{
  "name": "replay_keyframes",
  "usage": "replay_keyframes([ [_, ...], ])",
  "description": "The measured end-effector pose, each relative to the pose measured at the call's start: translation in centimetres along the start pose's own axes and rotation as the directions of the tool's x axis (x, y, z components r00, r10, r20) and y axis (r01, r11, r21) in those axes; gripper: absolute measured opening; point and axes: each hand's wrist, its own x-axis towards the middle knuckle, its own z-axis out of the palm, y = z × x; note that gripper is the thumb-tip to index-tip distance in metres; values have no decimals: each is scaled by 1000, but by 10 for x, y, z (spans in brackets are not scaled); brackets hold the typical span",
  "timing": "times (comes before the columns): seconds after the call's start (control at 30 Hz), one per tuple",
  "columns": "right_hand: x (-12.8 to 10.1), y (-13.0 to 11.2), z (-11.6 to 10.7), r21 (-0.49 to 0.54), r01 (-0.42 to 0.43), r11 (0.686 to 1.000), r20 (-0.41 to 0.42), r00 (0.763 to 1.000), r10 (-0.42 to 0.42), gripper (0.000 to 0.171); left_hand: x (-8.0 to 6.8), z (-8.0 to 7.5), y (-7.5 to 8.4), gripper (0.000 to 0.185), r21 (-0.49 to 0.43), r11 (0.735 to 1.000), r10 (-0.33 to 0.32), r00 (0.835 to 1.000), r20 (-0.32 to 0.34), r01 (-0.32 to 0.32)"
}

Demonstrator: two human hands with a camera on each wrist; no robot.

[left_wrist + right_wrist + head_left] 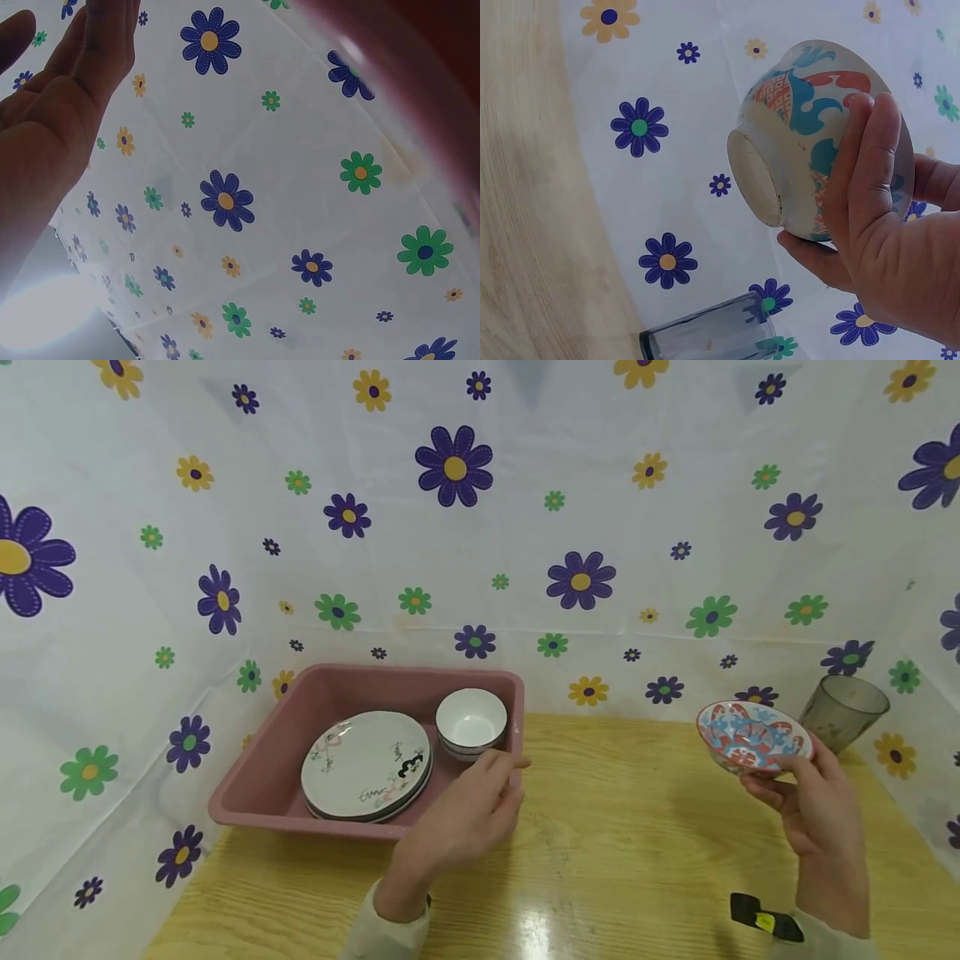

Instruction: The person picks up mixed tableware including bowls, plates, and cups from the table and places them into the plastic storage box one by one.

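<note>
Right hand [813, 802] holds a patterned bowl [753, 737] in the air at the right side of the scene, thumb over the near rim, fingers curled under the base. The right wrist view confirms the hold: thumb [870, 161] lies across the outer wall of the bowl [799, 135] and a finger supports it from below. The bowl is tilted slightly toward the person and is clear of the surface [622, 827].

Left hand [468, 810] hovers just beside the near right corner of the pink tub [262, 777], fingers loosely bent and holding nothing; its fingertips reach close to the tub's right wall. In the left wrist view the fingers [67, 90] are nearly straight and the tub rim shows only as a blur.

Inside the tub, a stack of plates [367, 766] lies at the left and centre, and a white bowl [471, 721] sits in the far right corner, just beside the plates.

A dark glass [843, 710] stands at the far right edge of the surface, just behind the patterned bowl. A small black object [765, 918] lies at the near right edge.

Between the tub and the right hand the wooden surface is open
</note>
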Motion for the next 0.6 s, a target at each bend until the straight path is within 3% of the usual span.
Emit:
replay_keyframes([
  [0.2,-5,2,7,-18,8,1000,-42,999,-8,67,-1,1,-2,35,-3,1000,6,1000,-20,-6],
  [0.6,-14,7,26,-46,15,999,-4,1000,-15,71,1,0,1,35,-22,1000,2,1000,-11,-2],
])
